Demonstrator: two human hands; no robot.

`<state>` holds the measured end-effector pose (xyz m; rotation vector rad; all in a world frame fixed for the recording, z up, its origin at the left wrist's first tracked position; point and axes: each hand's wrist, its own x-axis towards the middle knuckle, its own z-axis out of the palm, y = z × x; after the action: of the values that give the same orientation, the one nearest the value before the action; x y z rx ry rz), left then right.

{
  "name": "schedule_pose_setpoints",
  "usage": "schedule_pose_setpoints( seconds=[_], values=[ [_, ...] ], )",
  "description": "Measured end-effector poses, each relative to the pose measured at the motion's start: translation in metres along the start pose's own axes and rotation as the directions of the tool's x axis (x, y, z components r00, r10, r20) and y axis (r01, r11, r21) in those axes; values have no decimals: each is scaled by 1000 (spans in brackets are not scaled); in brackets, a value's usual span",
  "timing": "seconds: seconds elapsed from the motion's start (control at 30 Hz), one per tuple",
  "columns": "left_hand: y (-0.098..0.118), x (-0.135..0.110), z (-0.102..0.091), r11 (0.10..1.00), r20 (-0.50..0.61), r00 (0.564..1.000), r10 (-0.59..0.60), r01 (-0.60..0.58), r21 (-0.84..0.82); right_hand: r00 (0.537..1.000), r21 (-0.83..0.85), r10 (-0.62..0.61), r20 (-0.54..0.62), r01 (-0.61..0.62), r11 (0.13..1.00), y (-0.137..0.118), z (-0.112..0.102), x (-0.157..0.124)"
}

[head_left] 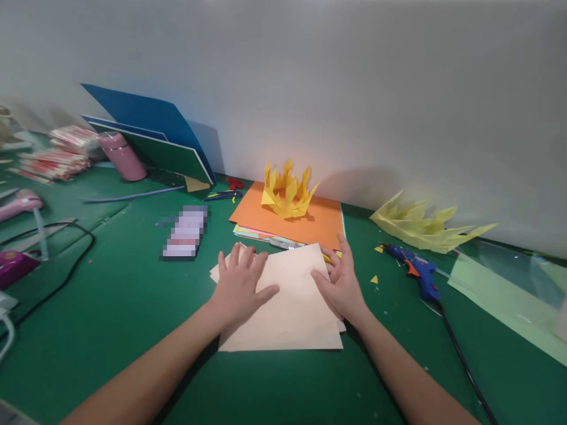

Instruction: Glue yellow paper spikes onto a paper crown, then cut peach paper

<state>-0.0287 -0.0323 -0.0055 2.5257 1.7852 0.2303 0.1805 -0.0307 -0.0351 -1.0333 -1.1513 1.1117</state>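
Cream-coloured paper sheets [287, 313] lie in a small, slightly uneven stack on the green table, nearest to me. My left hand [241, 280] rests flat on the stack's left side, fingers spread. At the right edge of the paper is my right hand [341, 283], thumb over the sheet and index finger stretched upward; it grips nothing that I can see. Just beyond the stack, a grey-handled tool [283, 243] is partly covered by the paper. Behind it a yellow folded paper crown [287, 198] stands on an orange sheet [248, 209] atop coloured papers.
To the right are a blue glue gun [420, 274] with a black cord, a pale yellow folded paper strip [425, 227] and light green paper [496, 301]. Leftward are a blurred phone [186, 233], a pink bottle [121, 156], leaning boards [150, 127] and a purple glue gun [15, 265].
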Motion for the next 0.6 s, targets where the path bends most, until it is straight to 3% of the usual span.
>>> schedule_pose_setpoints(
  seconds=[0.23, 0.37, 0.47, 0.6],
  values=[
    [-3, 2, -1, 999, -13, 999, -33, 33, 24, 984, -76, -162, -77, 157, 985, -3, -4, 2],
    [-4, 3, 2, 998, -20, 998, -64, 64, -13, 925, -55, -294, -239, 289, 956, -10, -10, 8],
    [-5, 3, 5, 998, -36, 998, -56, 54, -40, 881, 5, -268, -390, 293, 956, -16, -15, 12],
    [-6, 3, 7, 998, -81, 996, -27, 21, -66, 845, 154, -133, -517, 245, 957, -19, -23, 17]
  ],
)
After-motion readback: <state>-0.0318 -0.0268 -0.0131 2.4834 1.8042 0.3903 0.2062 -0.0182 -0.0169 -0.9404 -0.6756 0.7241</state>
